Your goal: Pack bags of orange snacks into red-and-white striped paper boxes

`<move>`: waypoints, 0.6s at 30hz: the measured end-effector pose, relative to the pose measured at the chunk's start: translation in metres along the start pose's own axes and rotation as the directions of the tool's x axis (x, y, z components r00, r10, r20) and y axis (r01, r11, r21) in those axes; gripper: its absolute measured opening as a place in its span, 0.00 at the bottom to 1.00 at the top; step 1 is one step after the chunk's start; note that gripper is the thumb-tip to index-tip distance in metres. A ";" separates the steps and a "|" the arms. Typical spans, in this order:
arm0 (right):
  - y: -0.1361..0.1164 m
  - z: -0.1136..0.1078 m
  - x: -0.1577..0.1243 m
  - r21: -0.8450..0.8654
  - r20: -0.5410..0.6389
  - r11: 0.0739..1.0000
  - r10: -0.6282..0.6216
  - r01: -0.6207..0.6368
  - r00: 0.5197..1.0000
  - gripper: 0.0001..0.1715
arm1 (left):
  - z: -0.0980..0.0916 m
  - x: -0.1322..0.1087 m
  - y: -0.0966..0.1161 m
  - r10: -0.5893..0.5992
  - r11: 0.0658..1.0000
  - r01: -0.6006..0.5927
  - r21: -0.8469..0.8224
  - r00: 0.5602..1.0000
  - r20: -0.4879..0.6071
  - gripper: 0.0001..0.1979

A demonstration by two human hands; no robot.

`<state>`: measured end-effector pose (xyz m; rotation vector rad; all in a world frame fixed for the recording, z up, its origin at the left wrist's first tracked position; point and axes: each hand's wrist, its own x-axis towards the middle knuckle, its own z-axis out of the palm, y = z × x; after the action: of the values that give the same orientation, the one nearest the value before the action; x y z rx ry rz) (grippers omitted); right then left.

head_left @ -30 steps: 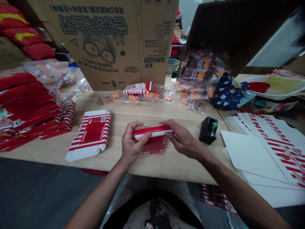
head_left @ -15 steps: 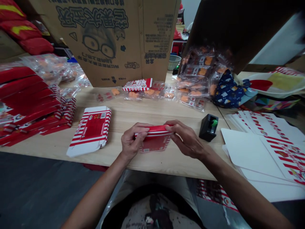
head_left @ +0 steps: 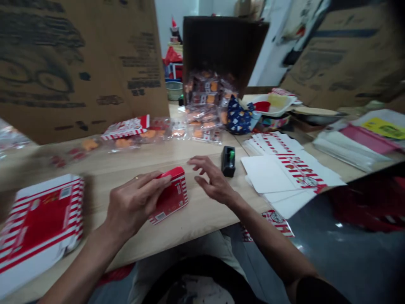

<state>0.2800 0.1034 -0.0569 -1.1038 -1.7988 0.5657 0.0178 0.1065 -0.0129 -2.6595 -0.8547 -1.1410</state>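
A small red box [head_left: 173, 195] with red-and-white striped edges stands on the wooden table, tilted a little. My left hand [head_left: 134, 202] grips its top edge from the left, and the hand hides part of the box. To the right of the box, my right hand [head_left: 210, 179] hovers with its fingers apart and holds nothing. Just beyond that hand is a black tape dispenser [head_left: 228, 161] with a green roll. Flat red-and-white boxes [head_left: 44, 215] lie stacked at the left.
White and striped cardboard sheets [head_left: 272, 173] lie fanned out at the right. Bagged orange items [head_left: 205, 122] are piled at the back, beside a blue patterned cloth [head_left: 239, 116]. A large carton [head_left: 120, 71] rises at the back left.
The view has turned to the right. My right hand has let go of the box and opened, while my left hand keeps its hold on it. The box is now turned at an angle.
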 end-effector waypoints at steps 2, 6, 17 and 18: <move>0.028 -0.024 -0.007 -0.040 -0.266 0.889 0.431 -0.457 0.862 0.26 | 0.016 0.005 0.004 -0.025 1.000 0.023 -0.021 0.998 -0.064 0.09; 0.083 -0.058 -0.020 0.099 -0.407 0.587 0.761 -0.803 0.506 0.10 | 0.035 0.008 0.019 0.016 1.000 -0.018 -0.024 0.996 -0.088 0.06; 0.088 -0.091 -0.045 0.496 -0.117 0.475 0.866 -0.727 0.487 0.13 | 0.041 0.007 0.020 -0.003 0.997 -0.005 -0.074 0.994 -0.109 0.08; 0.086 -0.091 -0.050 0.505 -0.127 0.490 0.857 -0.711 0.500 0.15 | 0.041 0.007 0.021 0.000 0.998 -0.007 -0.070 0.994 -0.106 0.08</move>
<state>0.4069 0.0958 -0.1018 -1.6147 -0.6694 1.1336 0.0588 0.1057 -0.0349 -2.6258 -0.8057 -1.3225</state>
